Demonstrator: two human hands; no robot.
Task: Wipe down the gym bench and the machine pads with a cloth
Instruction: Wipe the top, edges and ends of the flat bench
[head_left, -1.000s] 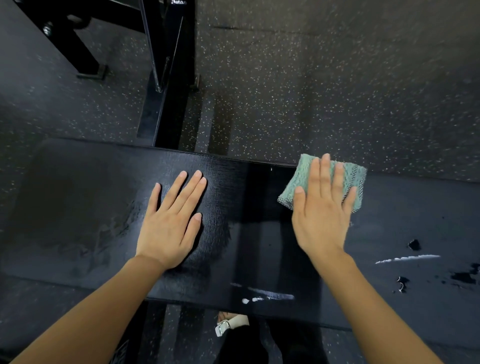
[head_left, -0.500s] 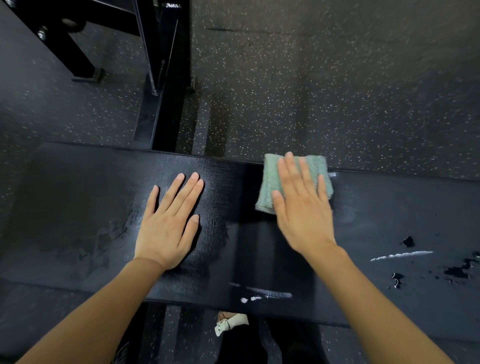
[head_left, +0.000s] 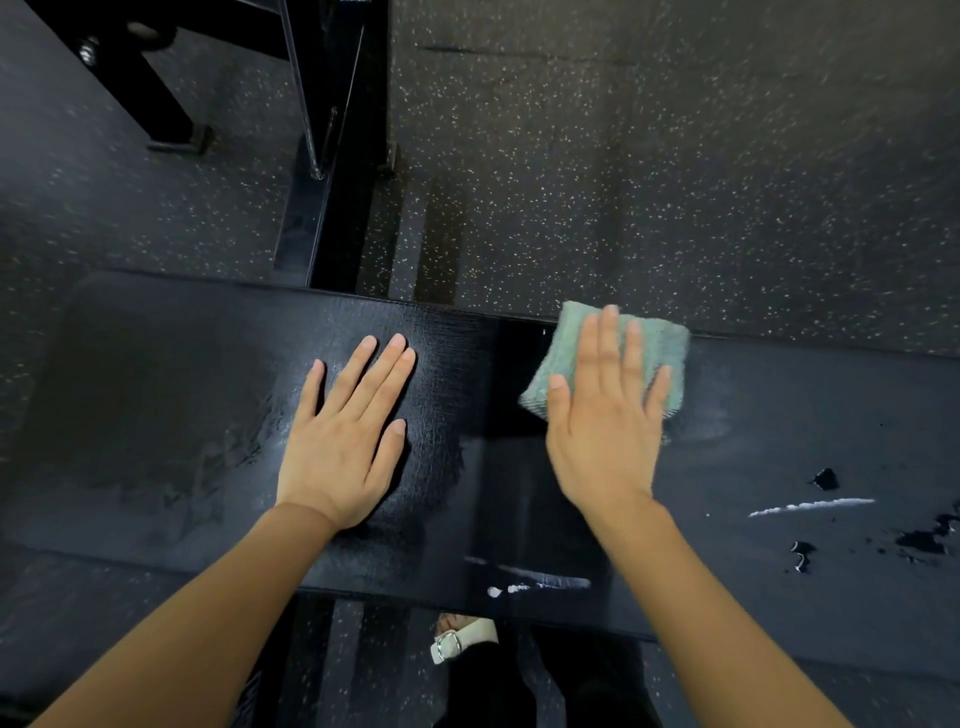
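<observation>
Bench (head_left: 779, 415) wiping looks partly done: I see right hand (head_left: 605, 431) flat, fingers straight, pressing cloth (head_left: 670, 348) at far edge, left hand (head_left: 343, 441) flat on bench, white streaks (head_left: 810, 506) near-right and machine pads outstanding.

Cloth (head_left: 670, 353) pale teal-green, knit texture. Bench pad (head_left: 156, 415) glossy black, white scuff streaks, worn patches at right. Floor (head_left: 675, 182) dark grey rubber, pale speckles. Frame (head_left: 343, 156) black.
</observation>
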